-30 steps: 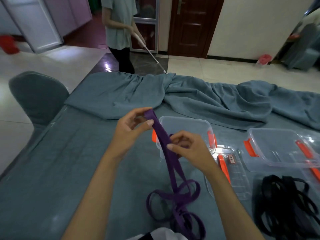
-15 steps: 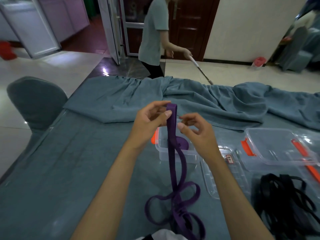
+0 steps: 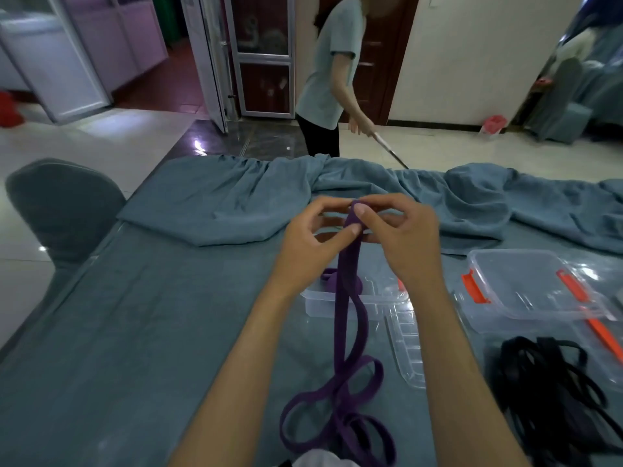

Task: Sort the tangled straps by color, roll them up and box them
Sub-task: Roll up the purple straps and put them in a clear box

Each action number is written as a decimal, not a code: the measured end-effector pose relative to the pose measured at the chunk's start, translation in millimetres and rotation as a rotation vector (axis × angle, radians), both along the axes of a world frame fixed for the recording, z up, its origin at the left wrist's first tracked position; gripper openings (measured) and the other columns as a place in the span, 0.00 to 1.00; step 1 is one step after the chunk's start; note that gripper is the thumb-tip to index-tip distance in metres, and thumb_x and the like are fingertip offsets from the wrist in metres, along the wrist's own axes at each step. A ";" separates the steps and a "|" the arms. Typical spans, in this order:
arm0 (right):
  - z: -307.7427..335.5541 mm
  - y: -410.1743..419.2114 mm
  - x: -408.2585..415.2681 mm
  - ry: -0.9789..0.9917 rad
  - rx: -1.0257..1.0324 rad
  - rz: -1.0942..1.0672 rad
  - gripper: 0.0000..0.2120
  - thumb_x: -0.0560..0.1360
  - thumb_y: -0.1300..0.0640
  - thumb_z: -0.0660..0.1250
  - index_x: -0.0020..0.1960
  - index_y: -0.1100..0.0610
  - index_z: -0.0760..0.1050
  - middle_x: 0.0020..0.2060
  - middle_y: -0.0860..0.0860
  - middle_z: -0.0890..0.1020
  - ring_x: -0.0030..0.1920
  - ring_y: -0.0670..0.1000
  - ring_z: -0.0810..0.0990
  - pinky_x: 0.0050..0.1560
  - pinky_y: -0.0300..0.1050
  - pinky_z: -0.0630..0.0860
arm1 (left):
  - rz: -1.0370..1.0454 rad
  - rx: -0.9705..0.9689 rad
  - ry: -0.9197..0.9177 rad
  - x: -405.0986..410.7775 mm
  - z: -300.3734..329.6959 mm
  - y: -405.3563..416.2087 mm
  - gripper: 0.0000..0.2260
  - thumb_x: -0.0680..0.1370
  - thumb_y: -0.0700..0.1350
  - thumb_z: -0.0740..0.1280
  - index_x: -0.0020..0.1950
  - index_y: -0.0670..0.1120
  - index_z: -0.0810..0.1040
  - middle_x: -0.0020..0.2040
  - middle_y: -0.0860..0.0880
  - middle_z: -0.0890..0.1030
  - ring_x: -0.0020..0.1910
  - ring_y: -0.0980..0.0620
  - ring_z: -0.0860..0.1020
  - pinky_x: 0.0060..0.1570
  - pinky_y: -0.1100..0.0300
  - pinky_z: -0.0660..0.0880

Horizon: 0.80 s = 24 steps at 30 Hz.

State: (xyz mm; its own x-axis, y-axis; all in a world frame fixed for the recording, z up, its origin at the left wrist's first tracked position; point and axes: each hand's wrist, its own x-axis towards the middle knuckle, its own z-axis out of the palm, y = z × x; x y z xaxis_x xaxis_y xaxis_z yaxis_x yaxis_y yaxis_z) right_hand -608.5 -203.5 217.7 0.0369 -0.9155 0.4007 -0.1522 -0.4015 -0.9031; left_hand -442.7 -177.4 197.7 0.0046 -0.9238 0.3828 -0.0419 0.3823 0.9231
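A long purple strap [image 3: 344, 318] hangs from both my hands and loops in a loose tangle on the table near me. My left hand [image 3: 310, 244] pinches its top end between thumb and fingers. My right hand [image 3: 401, 237] pinches the same end from the other side, thumb on top. Below my hands stands a clear plastic box [image 3: 337, 303] with a rolled purple strap [image 3: 332, 279] inside. A pile of black straps [image 3: 553, 392] lies at the right.
A second clear box with orange latches [image 3: 526, 288] sits at the right, and a clear lid [image 3: 406, 345] lies flat between the boxes. A bunched blue-grey cloth [image 3: 371, 193] crosses the far table. A grey chair [image 3: 64, 203] stands left. A person [image 3: 330, 75] sweeps beyond the table.
Both hands have risen and come together at the strap's top end, lifting the strap higher. The person behind has walked from left to right.
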 end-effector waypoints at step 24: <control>-12.2 10.9 4.0 -0.083 0.191 -0.094 0.05 0.80 0.55 0.74 0.53 0.55 0.82 0.41 0.54 0.89 0.41 0.54 0.89 0.40 0.53 0.87 | 0.178 -0.154 -0.205 -10.3 -29.7 8.5 0.20 0.78 0.45 0.77 0.68 0.56 0.79 0.56 0.60 0.84 0.55 0.56 0.84 0.56 0.60 0.82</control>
